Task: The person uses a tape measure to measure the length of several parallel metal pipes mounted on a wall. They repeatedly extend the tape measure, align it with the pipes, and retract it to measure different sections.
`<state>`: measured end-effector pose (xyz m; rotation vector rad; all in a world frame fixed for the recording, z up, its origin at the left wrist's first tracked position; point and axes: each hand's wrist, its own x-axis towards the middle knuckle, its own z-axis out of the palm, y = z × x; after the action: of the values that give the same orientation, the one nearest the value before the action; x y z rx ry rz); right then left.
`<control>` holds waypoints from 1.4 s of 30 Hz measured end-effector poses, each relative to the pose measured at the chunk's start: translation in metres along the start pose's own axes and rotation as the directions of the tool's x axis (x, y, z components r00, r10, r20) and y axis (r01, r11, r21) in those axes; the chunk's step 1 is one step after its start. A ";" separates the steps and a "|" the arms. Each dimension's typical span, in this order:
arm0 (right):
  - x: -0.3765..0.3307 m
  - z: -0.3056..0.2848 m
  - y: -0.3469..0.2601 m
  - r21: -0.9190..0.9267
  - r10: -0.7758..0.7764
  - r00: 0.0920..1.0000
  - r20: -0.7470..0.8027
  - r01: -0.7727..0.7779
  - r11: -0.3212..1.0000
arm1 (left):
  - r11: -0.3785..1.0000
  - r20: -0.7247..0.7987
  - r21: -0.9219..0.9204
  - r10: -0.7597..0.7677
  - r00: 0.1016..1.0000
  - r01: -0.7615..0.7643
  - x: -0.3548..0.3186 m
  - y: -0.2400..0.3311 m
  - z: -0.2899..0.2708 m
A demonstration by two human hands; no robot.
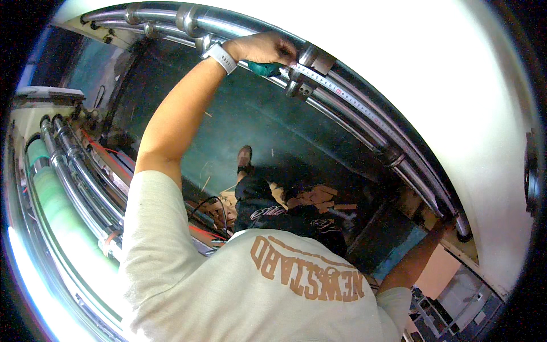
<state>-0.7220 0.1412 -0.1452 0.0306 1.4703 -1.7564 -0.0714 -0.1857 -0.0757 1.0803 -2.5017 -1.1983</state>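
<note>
In my left hand (263,48), a green tape measure (265,69) is held against the metal shafts near a collar (308,55). The fingers are wrapped around it. A pale tape blade (364,106) is drawn out of it and lies along the curving dark shaft (347,84), running to the right. At the shaft's right end, my right hand (446,224) is closed by the far end of the blade; shadow hides most of its fingertips. A light watch (220,58) is on my left wrist.
White machine panels (456,74) curve along the far side and right. More rollers (71,165) and a green cylinder (68,205) stand at left. Cardboard-coloured scraps (319,196) lie on the dark green floor (216,119) near my shoe (244,157). A black cable (219,199) loops beside me.
</note>
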 end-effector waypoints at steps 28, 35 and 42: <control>0.013 -0.015 0.000 -0.303 -0.179 0.984 -0.015 0.166 0.938 | 0.991 0.088 0.048 0.117 0.989 -0.121 0.000 -0.020 -0.016; 0.020 -0.006 0.004 -0.306 -0.282 0.959 -0.042 0.256 0.917 | 0.994 0.127 -0.026 0.113 0.985 -0.110 0.001 -0.026 -0.017; 0.024 -0.013 0.000 -0.341 -0.339 0.939 -0.050 0.303 0.890 | 0.991 0.107 0.022 0.129 0.986 -0.132 0.003 -0.034 -0.017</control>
<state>-0.7441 0.1382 -0.1612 -0.3147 1.9225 -1.7599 -0.0484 -0.2122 -0.0897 0.8649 -2.6299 -1.2154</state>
